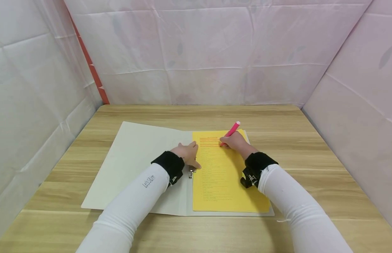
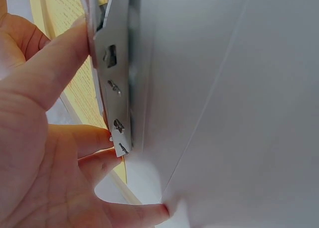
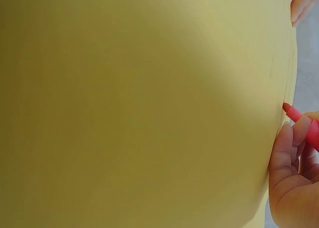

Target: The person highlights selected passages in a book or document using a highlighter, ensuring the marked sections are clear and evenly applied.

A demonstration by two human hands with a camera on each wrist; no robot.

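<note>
An open pale grey folder point(image 1: 135, 158) lies on the wooden table, with a yellow printed sheet point(image 1: 221, 179) on its right half. My right hand point(image 1: 235, 142) grips a pink highlighter point(image 1: 231, 132), its tip on the red-marked lines near the top of the sheet. In the right wrist view the highlighter point(image 3: 304, 123) shows between my fingers beside the yellow sheet point(image 3: 139, 108). My left hand point(image 1: 187, 154) rests flat with straight fingers on the folder's spine and the sheet's left edge, by the metal clip point(image 2: 115, 83).
The wooden table point(image 1: 309, 140) is boxed in by pale fabric walls on the left, back and right. A red strip point(image 1: 91, 66) runs down the back left corner. Bare wood surrounds the folder.
</note>
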